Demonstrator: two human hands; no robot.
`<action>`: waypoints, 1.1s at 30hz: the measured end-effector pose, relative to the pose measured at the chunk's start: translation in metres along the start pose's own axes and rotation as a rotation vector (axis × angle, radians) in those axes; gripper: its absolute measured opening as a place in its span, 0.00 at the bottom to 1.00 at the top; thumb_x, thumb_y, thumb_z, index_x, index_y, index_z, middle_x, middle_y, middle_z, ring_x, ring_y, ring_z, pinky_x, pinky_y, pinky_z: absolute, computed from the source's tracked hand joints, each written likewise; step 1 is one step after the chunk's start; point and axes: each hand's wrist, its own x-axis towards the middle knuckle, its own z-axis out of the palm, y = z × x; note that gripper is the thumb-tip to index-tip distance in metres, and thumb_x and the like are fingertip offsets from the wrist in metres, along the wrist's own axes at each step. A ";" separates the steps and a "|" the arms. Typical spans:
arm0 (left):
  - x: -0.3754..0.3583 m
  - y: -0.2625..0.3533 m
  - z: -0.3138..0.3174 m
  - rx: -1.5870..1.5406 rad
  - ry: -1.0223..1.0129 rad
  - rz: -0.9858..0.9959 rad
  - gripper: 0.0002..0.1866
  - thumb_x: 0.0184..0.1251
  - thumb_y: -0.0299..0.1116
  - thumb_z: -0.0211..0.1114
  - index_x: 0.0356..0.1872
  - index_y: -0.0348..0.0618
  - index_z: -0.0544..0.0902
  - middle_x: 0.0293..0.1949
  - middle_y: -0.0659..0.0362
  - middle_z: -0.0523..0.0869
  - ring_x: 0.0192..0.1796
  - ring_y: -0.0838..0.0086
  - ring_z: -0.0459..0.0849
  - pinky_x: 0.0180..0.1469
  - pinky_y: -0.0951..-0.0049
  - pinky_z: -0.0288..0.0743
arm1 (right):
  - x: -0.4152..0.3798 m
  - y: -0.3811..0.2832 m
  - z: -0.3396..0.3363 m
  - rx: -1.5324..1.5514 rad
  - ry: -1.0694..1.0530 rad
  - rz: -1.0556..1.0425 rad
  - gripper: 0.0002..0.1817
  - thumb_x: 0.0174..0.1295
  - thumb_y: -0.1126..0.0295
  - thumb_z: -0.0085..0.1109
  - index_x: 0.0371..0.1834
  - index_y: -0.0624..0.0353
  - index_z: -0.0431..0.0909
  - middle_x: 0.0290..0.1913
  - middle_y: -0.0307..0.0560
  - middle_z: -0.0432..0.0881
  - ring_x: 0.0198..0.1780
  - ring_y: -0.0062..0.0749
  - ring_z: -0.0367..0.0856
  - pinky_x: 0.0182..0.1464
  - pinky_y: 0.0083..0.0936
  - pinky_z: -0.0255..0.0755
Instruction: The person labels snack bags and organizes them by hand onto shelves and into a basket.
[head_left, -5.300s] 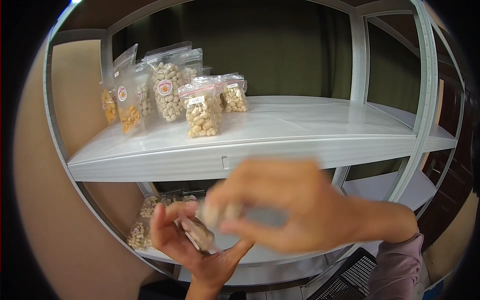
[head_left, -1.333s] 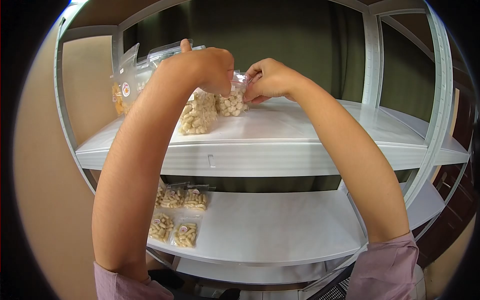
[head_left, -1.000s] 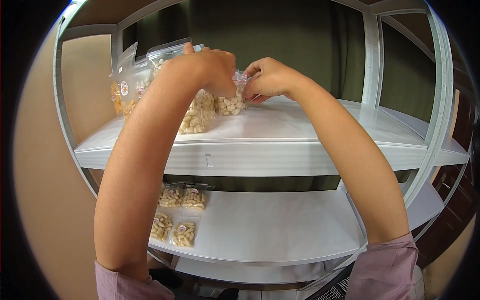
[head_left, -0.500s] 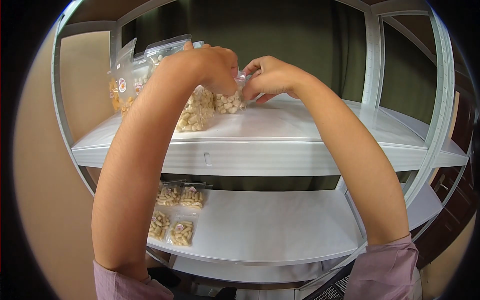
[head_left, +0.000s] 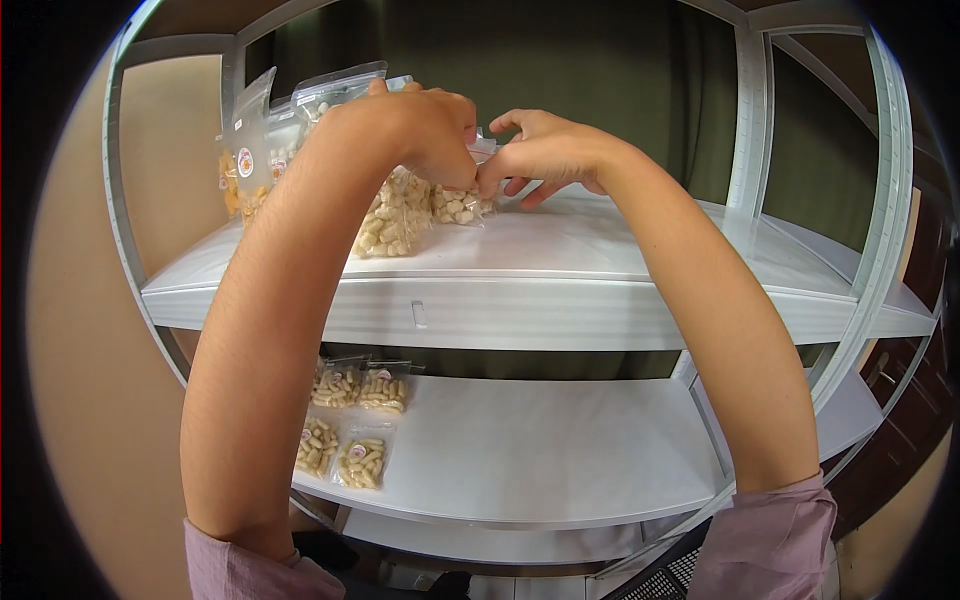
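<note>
On the upper shelf, my left hand (head_left: 435, 130) is closed at the top of a small clear zip bag of pale chunks (head_left: 460, 207), though its fingertips are partly hidden. My right hand (head_left: 545, 155) is at the bag's right edge, thumb near the bag's top and the other fingers spread apart. Just left of it stands a larger clear bag of cream-coloured chunks (head_left: 393, 225), partly behind my left forearm. Farther back are an upright clear bag with a round label (head_left: 250, 140) and a tall zip bag of white pieces (head_left: 335, 80).
The white upper shelf (head_left: 600, 250) sits in a light metal frame (head_left: 748, 120) before a dark green curtain (head_left: 600, 60). On the lower shelf (head_left: 560, 440) at left lie several small bags of finger-shaped pieces (head_left: 360, 462). A black grated item (head_left: 670, 570) is at the bottom.
My right hand's fingers have spread and its index finger has lifted from the small bag's edge. My left hand stays at the bag. The view has shifted slightly.
</note>
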 end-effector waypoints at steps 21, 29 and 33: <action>-0.005 -0.001 -0.006 -0.024 0.058 0.019 0.28 0.44 0.36 0.60 0.53 0.49 0.70 0.53 0.55 0.73 0.61 0.65 0.64 0.66 0.52 0.40 | -0.001 0.000 -0.002 -0.046 0.000 0.027 0.57 0.29 0.55 0.68 0.64 0.71 0.49 0.52 0.61 0.70 0.48 0.37 0.75 0.42 0.24 0.77; -0.006 -0.022 0.000 -0.155 0.831 0.229 0.22 0.57 0.33 0.52 0.55 0.46 0.68 0.49 0.57 0.74 0.53 0.68 0.70 0.62 0.63 0.50 | -0.005 -0.001 -0.009 -0.038 0.077 0.012 0.61 0.29 0.45 0.65 0.66 0.69 0.46 0.64 0.60 0.56 0.58 0.42 0.67 0.50 0.29 0.71; -0.056 -0.018 -0.011 -0.197 1.395 0.240 0.22 0.49 0.25 0.50 0.50 0.36 0.67 0.49 0.49 0.70 0.57 0.62 0.65 0.61 0.63 0.56 | 0.005 0.000 -0.010 -0.029 0.422 -0.061 0.57 0.28 0.38 0.66 0.62 0.64 0.60 0.64 0.59 0.57 0.60 0.43 0.66 0.56 0.29 0.65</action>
